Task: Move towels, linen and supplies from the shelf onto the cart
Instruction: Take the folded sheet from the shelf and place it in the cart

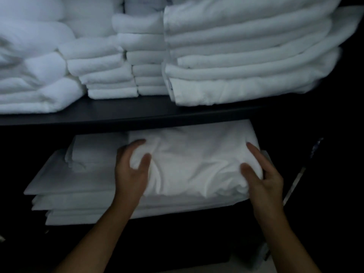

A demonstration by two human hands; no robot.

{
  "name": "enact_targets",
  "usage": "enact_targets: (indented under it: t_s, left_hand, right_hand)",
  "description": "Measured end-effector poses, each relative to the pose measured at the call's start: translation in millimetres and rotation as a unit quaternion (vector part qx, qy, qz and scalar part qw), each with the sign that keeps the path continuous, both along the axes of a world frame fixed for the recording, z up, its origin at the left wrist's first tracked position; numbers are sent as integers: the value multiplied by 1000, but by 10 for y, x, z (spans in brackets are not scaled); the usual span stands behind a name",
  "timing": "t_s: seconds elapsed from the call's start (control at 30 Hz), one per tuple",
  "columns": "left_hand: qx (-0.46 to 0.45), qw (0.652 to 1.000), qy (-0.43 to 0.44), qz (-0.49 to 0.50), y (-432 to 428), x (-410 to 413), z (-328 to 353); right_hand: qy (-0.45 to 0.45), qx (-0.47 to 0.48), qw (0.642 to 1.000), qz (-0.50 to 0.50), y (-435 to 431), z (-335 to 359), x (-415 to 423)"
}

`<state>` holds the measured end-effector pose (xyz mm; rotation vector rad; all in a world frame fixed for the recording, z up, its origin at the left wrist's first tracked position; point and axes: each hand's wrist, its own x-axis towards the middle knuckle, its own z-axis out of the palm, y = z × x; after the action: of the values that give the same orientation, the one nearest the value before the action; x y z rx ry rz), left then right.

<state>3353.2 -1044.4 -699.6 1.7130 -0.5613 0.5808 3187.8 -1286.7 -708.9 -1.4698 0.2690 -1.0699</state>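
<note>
Two hands, left hand (131,172) and right hand (264,174), grip one folded sheet (195,164).

In front of me the dark upper shelf board (122,112) carries stacks of folded white towels (246,56) side by side. On the level below, flat folded sheets (74,186) lie piled, a rumpled linen bundle (193,160) on top.
</note>
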Motion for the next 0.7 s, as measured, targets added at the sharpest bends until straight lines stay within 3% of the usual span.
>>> enact_targets:
  t_s: [0.13, 0.2, 0.37, 0.57, 0.63, 0.7]
  left_hand:
    - [100, 985, 128, -54, -11, 459, -200]
    - [95, 979, 168, -68, 33, 411, -325]
    - [69, 981, 164, -80, 99, 78, -564]
    - [-14, 998, 46, -34, -118, 255, -11]
    - [10, 997, 63, -33, -153, 408, -55]
    - [49, 988, 134, -61, -216, 462, -205]
  right_hand:
    - [74, 39, 996, 30, -190, -227, 388]
    - [123, 66, 989, 56, -346, -331, 455]
    - [124, 61, 989, 55, -393, -356, 443]
    - [19, 16, 999, 25, -451, 160, 464]
    - [46, 7, 998, 34, -576, 270, 647]
    - [128, -10, 991, 43, -669, 191, 846]
